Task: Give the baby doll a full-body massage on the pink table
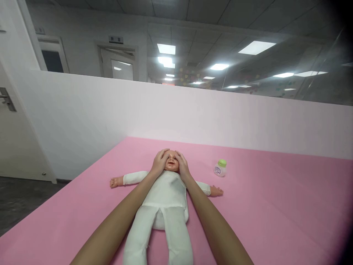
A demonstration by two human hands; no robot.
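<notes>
A baby doll (pixel 167 191) with a white cloth body lies on its back, its head away from me and its arms spread. My left hand (pixel 160 162) lies along the left side of its head, fingers stretched over the forehead and temple. On the opposite side my right hand (pixel 182 163) rests the same way, its fingers laid near the doll's eye. Between both hands the doll's face (pixel 171 162) shows, with its mouth and part of the eyes visible. My forearms pass over the doll's arms. Neither palm's inner side can be seen.
The doll lies on a pink table surface (pixel 261 206). A small clear bottle (pixel 220 168) with a green cap stands to the right of its head. Behind the table runs a low white wall (pixel 209 114). A door (pixel 22 129) is at the far left.
</notes>
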